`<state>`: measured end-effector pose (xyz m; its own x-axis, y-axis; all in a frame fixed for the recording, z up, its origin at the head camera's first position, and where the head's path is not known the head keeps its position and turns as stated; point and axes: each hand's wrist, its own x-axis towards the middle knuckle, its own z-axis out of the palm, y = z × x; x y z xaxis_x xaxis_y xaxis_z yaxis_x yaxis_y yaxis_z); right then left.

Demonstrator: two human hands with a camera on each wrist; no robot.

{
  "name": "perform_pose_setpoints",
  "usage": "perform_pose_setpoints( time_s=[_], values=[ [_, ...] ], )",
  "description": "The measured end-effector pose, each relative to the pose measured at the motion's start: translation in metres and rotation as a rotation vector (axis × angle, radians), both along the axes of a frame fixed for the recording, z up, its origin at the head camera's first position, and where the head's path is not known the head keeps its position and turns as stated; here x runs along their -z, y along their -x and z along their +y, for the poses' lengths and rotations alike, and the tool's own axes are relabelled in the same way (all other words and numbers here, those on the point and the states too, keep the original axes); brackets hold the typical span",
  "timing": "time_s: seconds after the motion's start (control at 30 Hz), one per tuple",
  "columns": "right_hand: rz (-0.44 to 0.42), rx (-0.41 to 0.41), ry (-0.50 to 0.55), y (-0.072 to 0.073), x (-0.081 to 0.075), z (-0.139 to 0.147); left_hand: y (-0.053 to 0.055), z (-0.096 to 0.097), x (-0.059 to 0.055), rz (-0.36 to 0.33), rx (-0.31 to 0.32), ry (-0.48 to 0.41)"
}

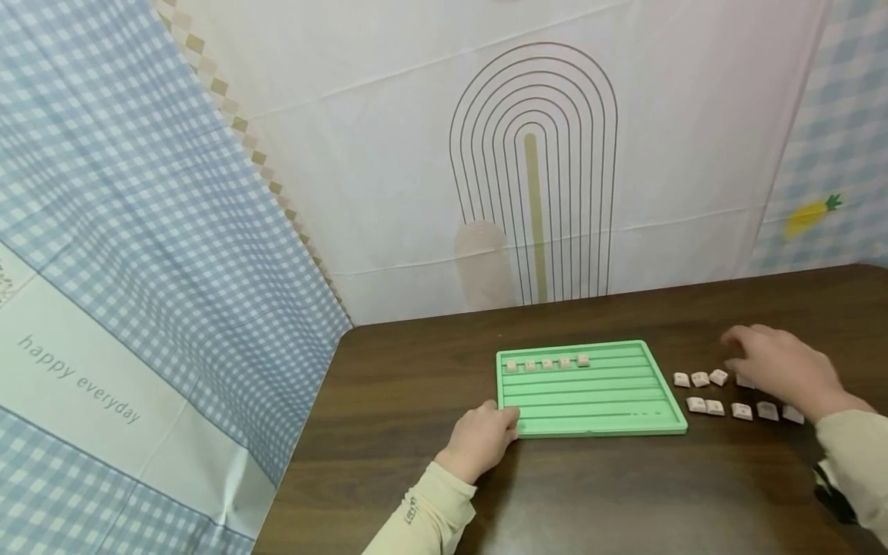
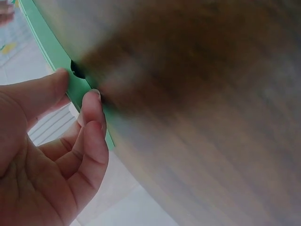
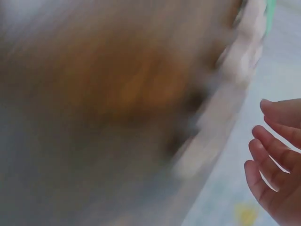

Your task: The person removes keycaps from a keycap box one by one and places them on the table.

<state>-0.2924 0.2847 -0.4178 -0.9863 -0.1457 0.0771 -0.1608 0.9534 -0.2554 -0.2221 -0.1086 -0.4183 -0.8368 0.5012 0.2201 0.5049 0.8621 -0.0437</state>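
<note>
Taking the tray's centre as the dial, with 12 at the desk's far edge, the green tray [image 1: 590, 389] is lying flat on the desk [image 1: 375, 432]. The left hand [image 1: 480, 439] is pinching its near corner at 8 o'clock, thumb and fingertips closing on the rim. Five set tiles [image 1: 547, 364] are sitting in the farthest groove, towards 10. The loose tiles [image 1: 741, 412] are lying in two rows at 3 o'clock. The right hand [image 1: 784, 366] is hovering over the far row's outer end, its fingers standing apart and holding nothing visible; it is partly hiding a tile there.

Risks, as judged: the loose tiles are lying close together, so a careless fingertip could be knocking neighbours askew. The right sleeve [image 1: 855, 455] is hanging just beside the near row's outer tile and could be dragging it. Nothing visible is fixing the set tiles down, so a tug by the left hand could be shifting them. Tile markings are showing too small to verify, so a wrong pick is remaining possible.
</note>
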Motion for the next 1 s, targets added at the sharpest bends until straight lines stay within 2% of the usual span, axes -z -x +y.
perform_pose_setpoints(
  time_s=[0.1, 0.17, 0.3, 0.4, 0.53, 0.73, 0.9, 1.0],
  values=[
    [0.076, -0.108, 0.022, 0.005, -0.013, -0.041, 0.000, -0.001, -0.002, -0.007, -0.011, -0.004],
    [0.096, -0.166, 0.033, 0.008, -0.019, -0.070, 0.000, -0.002, -0.003, -0.016, -0.014, -0.010],
    [0.072, -0.237, 0.029, 0.014, -0.020, -0.119, -0.001, -0.003, -0.002, -0.036, -0.003, -0.023],
    [0.039, -0.272, 0.006, 0.018, -0.015, -0.142, -0.001, -0.003, -0.002, -0.058, 0.012, -0.036],
    [0.042, -0.286, -0.028, 0.022, -0.006, -0.156, -0.001, -0.002, -0.003, -0.083, 0.030, -0.050],
    [0.132, -0.269, -0.071, 0.025, 0.004, -0.160, 0.000, -0.001, -0.003, -0.026, 0.042, -0.016],
    [0.174, -0.264, -0.078, 0.024, 0.002, -0.163, 0.001, -0.003, -0.002, -0.019, 0.040, -0.015],
    [0.202, -0.259, -0.030, 0.020, -0.007, -0.158, 0.001, -0.005, -0.002, -0.022, 0.029, -0.016]
  ],
)
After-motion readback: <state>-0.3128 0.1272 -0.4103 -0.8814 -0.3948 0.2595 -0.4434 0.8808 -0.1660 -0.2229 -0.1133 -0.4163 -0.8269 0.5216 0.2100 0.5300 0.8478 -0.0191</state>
